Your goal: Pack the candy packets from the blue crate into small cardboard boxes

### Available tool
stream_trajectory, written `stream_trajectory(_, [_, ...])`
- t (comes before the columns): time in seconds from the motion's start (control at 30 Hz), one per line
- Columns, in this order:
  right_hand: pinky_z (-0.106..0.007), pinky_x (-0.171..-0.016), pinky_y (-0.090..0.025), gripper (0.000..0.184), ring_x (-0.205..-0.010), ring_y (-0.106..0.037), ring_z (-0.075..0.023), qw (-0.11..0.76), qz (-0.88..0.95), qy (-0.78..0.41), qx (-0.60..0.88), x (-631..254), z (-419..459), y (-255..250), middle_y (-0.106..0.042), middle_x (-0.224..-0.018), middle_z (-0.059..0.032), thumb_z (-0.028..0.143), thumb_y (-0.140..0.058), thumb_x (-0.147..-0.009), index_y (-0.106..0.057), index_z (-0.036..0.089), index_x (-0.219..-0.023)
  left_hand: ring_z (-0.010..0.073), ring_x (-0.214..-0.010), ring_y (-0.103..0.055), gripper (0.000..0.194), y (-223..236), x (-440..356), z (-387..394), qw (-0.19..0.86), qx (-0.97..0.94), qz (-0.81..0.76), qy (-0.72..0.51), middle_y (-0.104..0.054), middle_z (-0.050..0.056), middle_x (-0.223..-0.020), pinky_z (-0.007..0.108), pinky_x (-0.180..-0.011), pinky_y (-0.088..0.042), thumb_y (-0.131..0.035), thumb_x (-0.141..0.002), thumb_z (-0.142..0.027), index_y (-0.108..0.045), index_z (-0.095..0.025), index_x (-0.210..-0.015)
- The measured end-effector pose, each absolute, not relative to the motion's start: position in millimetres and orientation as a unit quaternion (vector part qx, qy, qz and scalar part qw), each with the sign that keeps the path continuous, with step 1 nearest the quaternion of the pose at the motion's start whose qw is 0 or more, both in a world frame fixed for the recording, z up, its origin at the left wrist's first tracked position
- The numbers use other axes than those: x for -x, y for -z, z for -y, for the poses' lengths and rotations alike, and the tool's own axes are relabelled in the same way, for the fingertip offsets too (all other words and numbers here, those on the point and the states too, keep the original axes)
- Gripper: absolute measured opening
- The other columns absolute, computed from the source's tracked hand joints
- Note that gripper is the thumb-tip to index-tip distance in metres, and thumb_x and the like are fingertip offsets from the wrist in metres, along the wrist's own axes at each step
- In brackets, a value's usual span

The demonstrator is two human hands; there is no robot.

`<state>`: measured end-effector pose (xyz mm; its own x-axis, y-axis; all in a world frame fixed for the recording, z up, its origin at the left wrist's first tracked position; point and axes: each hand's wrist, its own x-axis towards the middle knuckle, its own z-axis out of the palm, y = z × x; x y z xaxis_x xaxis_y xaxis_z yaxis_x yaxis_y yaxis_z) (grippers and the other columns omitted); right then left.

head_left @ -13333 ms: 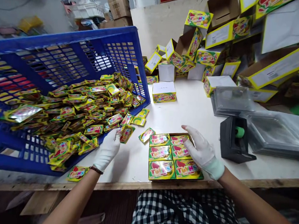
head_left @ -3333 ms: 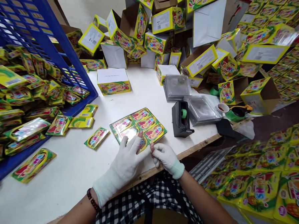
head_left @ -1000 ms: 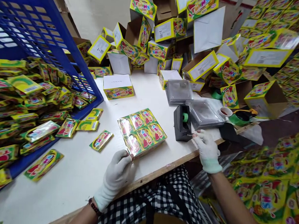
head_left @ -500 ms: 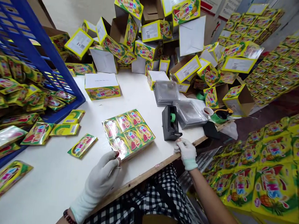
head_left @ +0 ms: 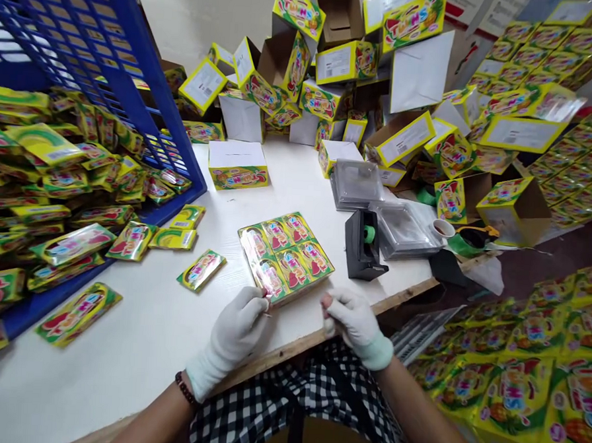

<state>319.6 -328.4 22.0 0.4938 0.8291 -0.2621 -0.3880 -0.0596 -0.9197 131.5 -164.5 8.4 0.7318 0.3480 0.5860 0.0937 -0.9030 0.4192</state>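
Note:
Both my hands wear white gloves with bare fingertips showing. My left hand [head_left: 241, 324] is closed, thumb and finger pinched at the near corner of a shallow box [head_left: 285, 255] of fruit-printed "Twins" packs. The box lies flat on the white table, and its top shines as if under clear plastic. My right hand [head_left: 353, 322] is closed in a pinch just right of the box's near side, apart from it. Whatever sits between its fingertips is too small to make out. A black tape dispenser [head_left: 364, 248] with a green core stands beyond my right hand.
A tipped blue crate [head_left: 165, 119] spills packs [head_left: 84, 240] at left. One white-topped carton [head_left: 238, 165] stands behind the box. Clear plastic lids [head_left: 407, 229] and a cup [head_left: 443, 229] are at right. Cartons pile up behind [head_left: 356, 63]; more packed boxes [head_left: 525, 385] stand below right.
My left hand has left the crate's packs for the box corner. The box now has a glossy top. My right hand reached the tape dispenser's cutting edge, then came back left toward the box.

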Motion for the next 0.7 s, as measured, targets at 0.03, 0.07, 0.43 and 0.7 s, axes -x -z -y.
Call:
stream_trajectory(0.03, [-0.019, -0.038, -0.043, 0.038, -0.039, -0.051, -0.0072, 0.649, 0.195, -0.483, 0.554, -307.2, 316.6, -21.6, -0.059, -0.055, 0.0041, 0.051, -0.078, -0.073, -0.061, 0.017, -0.073, 0.0147, -0.077, -0.058, 0.013, -8.7, -131.5, 165.2, 0.182, -0.914, -0.131, -0.338, -0.058, 0.005, -0.087, 0.025, -0.066, -0.052, -0.048, -0.086, -0.008, -0.056, -0.019, -0.084])
stream_trajectory(0.07, [-0.018, -0.038, -0.043, 0.039, -0.038, -0.051, -0.007, 0.644, 0.19, -0.496, 0.551, -296.2, 306.2, -20.0, -0.059, -0.055, 0.0041, 0.052, -0.078, -0.072, -0.06, 0.017, -0.073, 0.0147, -0.075, -0.057, 0.013, -9.2, -131.5, 166.1, 0.173, -0.917, -0.142, -0.33, -0.057, 0.005, -0.086, 0.025, -0.064, -0.051, -0.048, -0.086, -0.01, -0.057, -0.018, -0.088])
stream_trajectory(0.43, [-0.02, -0.04, -0.047, 0.05, -0.041, -0.055, -0.0083, 0.62, 0.101, -0.539, 0.561, -270.8, 275.9, -2.5, -0.061, -0.058, 0.0036, 0.056, -0.081, -0.059, -0.058, 0.015, -0.074, 0.0175, -0.064, -0.048, 0.016, -31.8, -149.1, 181.9, 0.035, -0.961, -0.223, -0.158, -0.052, 0.007, -0.086, 0.028, -0.05, -0.03, -0.053, -0.09, -0.031, -0.064, -0.023, -0.097])
stream_trajectory(0.7, [-0.021, -0.042, -0.041, 0.055, -0.045, -0.052, -0.0094, 0.64, 0.105, -0.405, 0.644, -305.2, 304.3, 2.8, -0.06, -0.068, 0.0051, 0.05, -0.076, -0.066, -0.046, 0.022, -0.102, 0.0152, -0.063, -0.048, 0.011, -17.1, -160.6, 182.6, 0.104, -0.924, -0.287, -0.229, -0.053, 0.005, -0.084, 0.027, -0.051, -0.034, -0.056, -0.087, -0.029, -0.061, -0.02, -0.082])
